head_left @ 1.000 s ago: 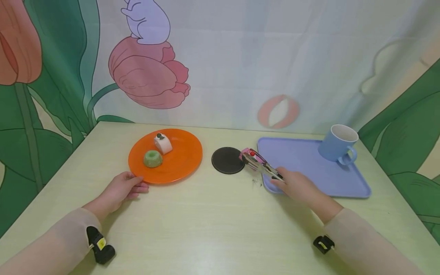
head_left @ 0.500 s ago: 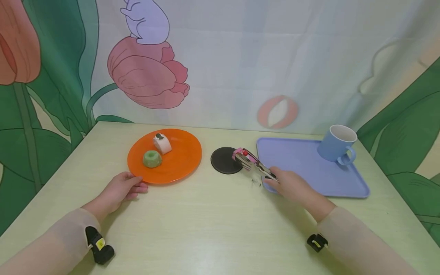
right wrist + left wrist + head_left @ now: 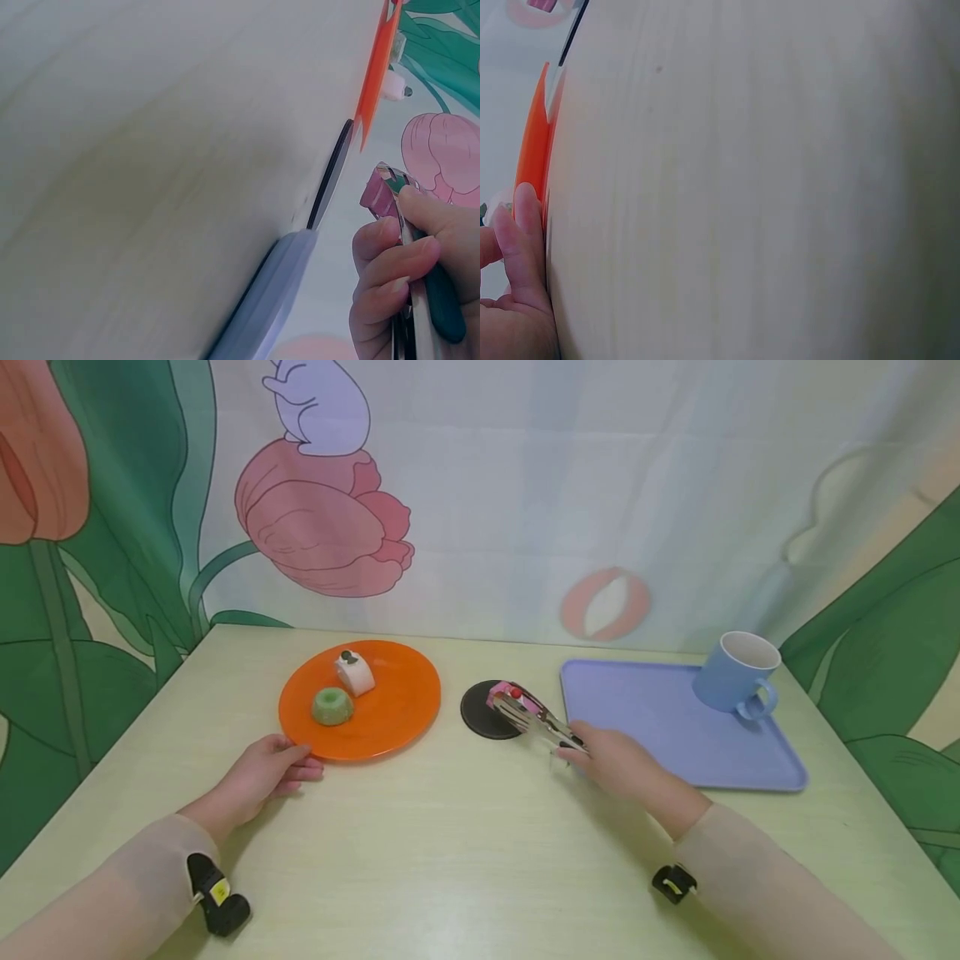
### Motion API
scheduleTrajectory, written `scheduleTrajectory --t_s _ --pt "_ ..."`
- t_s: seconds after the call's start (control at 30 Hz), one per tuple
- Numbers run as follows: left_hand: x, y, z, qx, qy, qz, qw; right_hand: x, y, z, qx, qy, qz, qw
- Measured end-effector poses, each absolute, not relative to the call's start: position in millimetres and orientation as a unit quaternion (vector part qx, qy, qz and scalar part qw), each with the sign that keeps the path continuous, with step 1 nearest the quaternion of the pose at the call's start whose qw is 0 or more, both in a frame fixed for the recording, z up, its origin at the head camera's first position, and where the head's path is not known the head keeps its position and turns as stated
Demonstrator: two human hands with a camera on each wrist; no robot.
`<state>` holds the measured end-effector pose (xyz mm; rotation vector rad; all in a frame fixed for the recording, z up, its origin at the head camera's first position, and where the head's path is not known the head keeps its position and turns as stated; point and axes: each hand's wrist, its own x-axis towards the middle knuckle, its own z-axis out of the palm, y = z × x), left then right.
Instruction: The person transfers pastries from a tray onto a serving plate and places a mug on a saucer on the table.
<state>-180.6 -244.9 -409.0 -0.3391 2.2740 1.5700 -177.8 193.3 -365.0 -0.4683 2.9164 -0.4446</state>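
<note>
An orange plate [image 3: 401, 710] lies at the left, bearing a green ring-shaped cake [image 3: 332, 707] and a white roll cake [image 3: 356, 673]. My left hand [image 3: 258, 775] pinches its near-left rim, thumb above and fingers at the outside. My right hand [image 3: 618, 762] grips metal serving tongs [image 3: 543, 725], whose dark handle parts show in the right wrist view. Between the tong ends sits a small pink cake [image 3: 498, 692] with a red berry on top. It is over a round black coaster [image 3: 480, 718], apart from it in the right wrist view.
To the right lies a lavender tray [image 3: 637, 710], with a blue mug [image 3: 731, 672] on its far-right corner. Small dark marks show on the table [image 3: 450, 843] near the tray's left edge. A printed curtain [image 3: 480, 510] hangs behind.
My right hand has moved left with the tongs and pink cake, from the tray's left edge to over the coaster. The left hand and plate have stayed put.
</note>
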Motion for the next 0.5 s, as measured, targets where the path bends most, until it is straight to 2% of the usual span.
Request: scheduleTrajectory --t_s 0.3,0.5 --pt "-181 -245 -408 -0.119 0.803 0.556 0.179 -180 181 -363 -0.167 0.972 -0.150 0.070" --pt "-181 -245 -408 -0.117 0.802 0.558 0.180 -182 175 -362 -0.168 0.969 -0.161 0.086"
